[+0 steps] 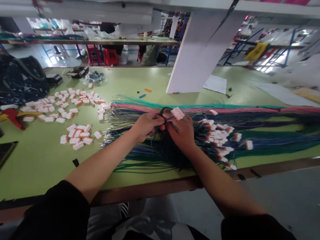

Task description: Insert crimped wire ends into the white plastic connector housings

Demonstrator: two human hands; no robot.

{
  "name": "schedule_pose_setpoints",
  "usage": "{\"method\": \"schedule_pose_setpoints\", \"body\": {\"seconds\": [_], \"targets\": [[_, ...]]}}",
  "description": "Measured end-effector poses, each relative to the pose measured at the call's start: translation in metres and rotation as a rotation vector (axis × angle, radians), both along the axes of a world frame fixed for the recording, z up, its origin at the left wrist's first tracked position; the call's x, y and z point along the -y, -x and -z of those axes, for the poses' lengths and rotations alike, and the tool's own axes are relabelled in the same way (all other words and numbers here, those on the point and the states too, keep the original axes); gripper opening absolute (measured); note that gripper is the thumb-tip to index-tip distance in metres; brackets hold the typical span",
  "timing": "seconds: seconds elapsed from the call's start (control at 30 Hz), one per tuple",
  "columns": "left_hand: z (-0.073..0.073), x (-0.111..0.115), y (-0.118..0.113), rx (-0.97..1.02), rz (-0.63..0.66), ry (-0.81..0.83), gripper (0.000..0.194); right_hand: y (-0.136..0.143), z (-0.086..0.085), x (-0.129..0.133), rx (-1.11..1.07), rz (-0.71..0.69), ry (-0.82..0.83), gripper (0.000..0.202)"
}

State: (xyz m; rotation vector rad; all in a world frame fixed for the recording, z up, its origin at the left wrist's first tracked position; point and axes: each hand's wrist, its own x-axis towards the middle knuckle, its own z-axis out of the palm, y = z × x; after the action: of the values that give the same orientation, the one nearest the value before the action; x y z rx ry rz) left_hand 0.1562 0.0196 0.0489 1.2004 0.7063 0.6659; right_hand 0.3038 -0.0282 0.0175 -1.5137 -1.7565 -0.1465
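The left hand (148,125) and right hand (183,132) are close together above the table (44,168), each grip closed on thin wires (165,119) beside a white connector (177,113), apparently steadying them, while loose connectors (75,140) lie left, seemingly within easy reach.

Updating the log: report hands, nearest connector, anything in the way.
Left hand and right hand close together, grips unclear. White connector at right hand. Wired connectors beside right forearm, no obstruction seen.
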Motion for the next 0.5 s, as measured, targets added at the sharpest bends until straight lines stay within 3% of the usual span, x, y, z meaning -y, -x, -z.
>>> {"method": "schedule_pose_setpoints", "body": {"seconds": [0.13,0.23,0.4,0.5], "targets": [[0.004,-0.006,0.002,0.040,0.161,0.234,0.022,0.005,0.006,0.003,-0.153,-0.030,-0.076,0.023],[0.010,-0.010,0.002,0.082,0.239,0.349,0.020,0.011,0.008,0.001,-0.413,-0.083,0.017,0.023],[0.017,-0.008,-0.003,0.204,0.078,0.297,0.019,0.015,-0.001,-0.005,-0.864,-0.400,0.206,0.027],[0.017,-0.003,-0.005,0.279,0.057,0.193,0.020,0.014,-0.006,-0.005,-0.944,-0.419,0.220,0.025]]}}
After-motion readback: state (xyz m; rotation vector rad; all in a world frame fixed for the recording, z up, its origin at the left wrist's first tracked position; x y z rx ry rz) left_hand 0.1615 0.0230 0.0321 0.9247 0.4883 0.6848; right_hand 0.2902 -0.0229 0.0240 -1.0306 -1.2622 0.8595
